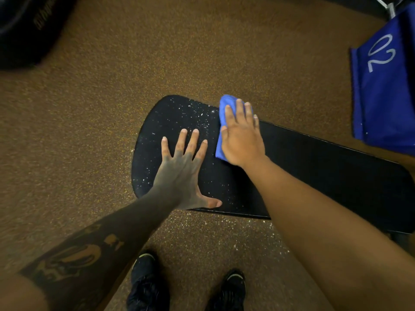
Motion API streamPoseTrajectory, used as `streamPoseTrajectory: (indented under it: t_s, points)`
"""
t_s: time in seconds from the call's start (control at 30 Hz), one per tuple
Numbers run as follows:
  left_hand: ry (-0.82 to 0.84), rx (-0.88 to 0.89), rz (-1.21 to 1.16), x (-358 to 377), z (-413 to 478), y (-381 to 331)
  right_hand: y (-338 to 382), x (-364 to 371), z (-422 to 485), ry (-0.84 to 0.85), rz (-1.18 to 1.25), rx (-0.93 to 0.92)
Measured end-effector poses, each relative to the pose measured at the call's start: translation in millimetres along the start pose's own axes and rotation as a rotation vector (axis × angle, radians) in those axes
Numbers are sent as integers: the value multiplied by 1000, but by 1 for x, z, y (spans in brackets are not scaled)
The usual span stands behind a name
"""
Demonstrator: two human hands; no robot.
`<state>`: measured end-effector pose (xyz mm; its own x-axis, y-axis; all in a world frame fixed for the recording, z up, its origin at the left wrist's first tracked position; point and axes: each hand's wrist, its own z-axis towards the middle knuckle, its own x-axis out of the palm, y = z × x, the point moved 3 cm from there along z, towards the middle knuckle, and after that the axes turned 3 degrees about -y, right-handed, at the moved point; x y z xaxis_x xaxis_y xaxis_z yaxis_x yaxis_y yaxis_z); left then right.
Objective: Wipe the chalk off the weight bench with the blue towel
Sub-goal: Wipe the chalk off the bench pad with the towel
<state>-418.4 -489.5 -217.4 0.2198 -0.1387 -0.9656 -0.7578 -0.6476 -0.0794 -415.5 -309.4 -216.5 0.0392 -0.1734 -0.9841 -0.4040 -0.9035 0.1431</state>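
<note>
At the bottom of the view, two black sneakers (146, 281) stand on speckled brown rubber floor (78, 142), with white chalk dust (224, 223) scattered just beside the near edge of the black padded weight bench (314, 164). Left hand (182, 173) lies flat on the pad, fingers spread wide, thumb at the near edge. Right hand (241, 135) has its fingers straight and close together, palm pressing the folded blue towel (224, 104) at the bench's far edge, no curl round it. White chalk specks (179, 113) cover the rounded left end; the pad right of the towel looks clean. Risks: towel only pressed, could slide out under the palm; a sideways wipe runs into the left hand, which sits in chalk and may smear it; sweeping off the edge drops more on the floor. Far right is a blue fabric panel marked 02 (381, 86).
</note>
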Motion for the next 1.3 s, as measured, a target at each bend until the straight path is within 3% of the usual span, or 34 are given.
streamPoseTrajectory:
  t_s: [0.07, 0.2, 0.33, 0.47, 0.63, 0.73, 0.83, 1.03, 1.2, 1.3]
  points:
    - [4, 1, -2, 1, 0, 0, 10, 1, 4, -11, 33, 37]
    - [3, -5, -9, -1, 0, 0, 20, 2, 5, 38, -12, -241]
    - [8, -10, -10, -2, -1, 0, 14, -1, 17, 5, 7, -48]
    - [11, -18, -22, -1, -1, 1, 21, -1, 13, 67, -24, -325]
    - [-70, -23, -84, -5, -3, 8, 10, -1, 21, 29, -12, -100]
    - [-159, -201, -148, -9, 1, 32, 13, 0, 19, 37, 0, -82]
    - [-142, -347, -156, -4, 8, 54, 15, -1, 21, 51, 24, -54]
    - [-154, -353, -143, 0, 7, 54, 42, 4, 2, 53, -11, -358]
    - [-163, -349, -128, 2, 6, 56, 51, 4, 14, 6, -11, -185]
    - [-162, -351, -128, 3, 6, 56, 61, 5, 5, 59, -33, -428]
